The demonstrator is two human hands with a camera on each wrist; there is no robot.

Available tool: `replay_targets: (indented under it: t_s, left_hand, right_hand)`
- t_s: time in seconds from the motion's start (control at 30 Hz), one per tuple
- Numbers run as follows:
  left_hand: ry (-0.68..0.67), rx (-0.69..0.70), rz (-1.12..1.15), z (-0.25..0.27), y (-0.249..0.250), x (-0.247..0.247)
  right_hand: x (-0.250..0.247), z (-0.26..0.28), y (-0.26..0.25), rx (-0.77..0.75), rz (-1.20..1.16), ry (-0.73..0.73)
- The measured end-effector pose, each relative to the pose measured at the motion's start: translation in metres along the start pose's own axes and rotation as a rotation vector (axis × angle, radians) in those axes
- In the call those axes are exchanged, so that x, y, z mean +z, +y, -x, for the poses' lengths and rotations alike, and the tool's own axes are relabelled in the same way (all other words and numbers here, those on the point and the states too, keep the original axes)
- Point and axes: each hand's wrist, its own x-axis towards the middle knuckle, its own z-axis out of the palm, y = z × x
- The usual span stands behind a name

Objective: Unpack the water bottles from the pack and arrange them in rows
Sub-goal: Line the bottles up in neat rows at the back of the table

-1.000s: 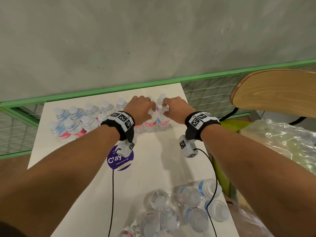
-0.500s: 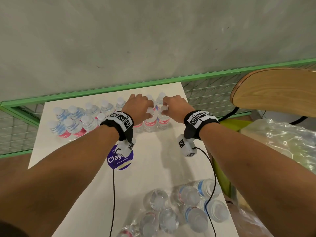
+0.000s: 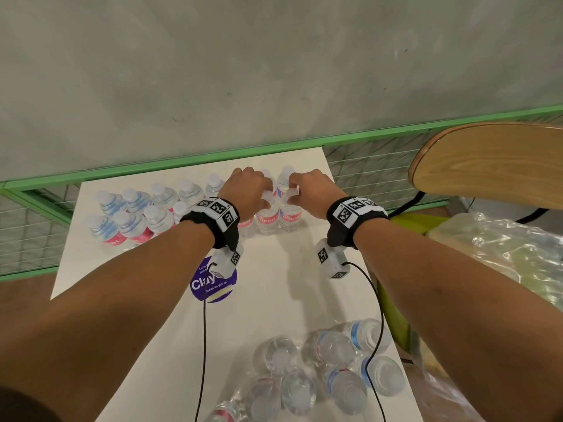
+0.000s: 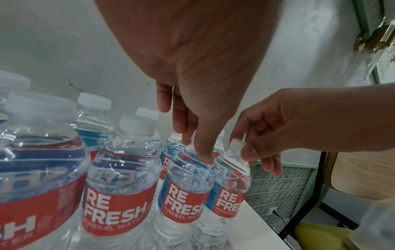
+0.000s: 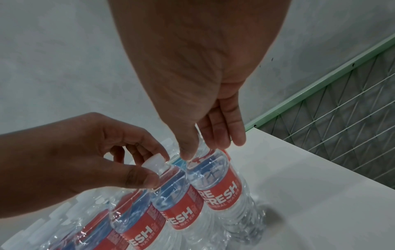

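Two clear water bottles with red labels stand side by side at the right end of the nearer row, on the far part of the white table (image 3: 274,300). My left hand (image 3: 263,198) pinches the cap of the left bottle (image 3: 267,219); thumb and forefinger show on that cap (image 5: 153,160). My right hand (image 3: 293,194) pinches the cap (image 4: 236,143) of the right bottle (image 3: 289,216). Two rows of bottles (image 3: 137,214) stretch to the left. The torn pack (image 3: 320,376), with several bottles in it, lies at the near edge.
A purple round sticker (image 3: 213,283) marks the table's middle. A green rail with wire mesh (image 3: 152,172) runs behind the table. A wooden chair (image 3: 487,166) and crumpled clear plastic wrap (image 3: 502,248) sit to the right, past the table's right edge.
Both hands have edged slightly farther from me while keeping hold of their bottle caps. The bottles have barely shifted.
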Motion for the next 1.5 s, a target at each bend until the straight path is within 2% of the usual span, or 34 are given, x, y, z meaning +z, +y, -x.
replay_targets:
  t_s: [0.8,0.97,1.07,1.2,1.5]
  left_hand:
    - [0.016,-0.018,0.010,0.001,0.000,0.003]
    - [0.022,-0.031,0.087,0.001,-0.002,0.005]
    - [0.076,-0.029,0.158,0.005,-0.003,-0.001]
    - [0.165,-0.013,0.316,0.024,-0.002,-0.022]
    - [0.063,-0.006,0.470,0.127,0.044,-0.069]
  right_hand:
    - [0.004,-0.001,0.004,0.015,0.000,0.021]
    - [0.001,0.003,0.005,0.024,-0.032,-0.011]
    - [-0.003,0.009,0.005,0.042,-0.030,0.019]
    - [-0.017,0.027,0.004,0.043,-0.018,0.084]
    - [-0.041,0.127,-0.018,-0.019,0.061,0.019]
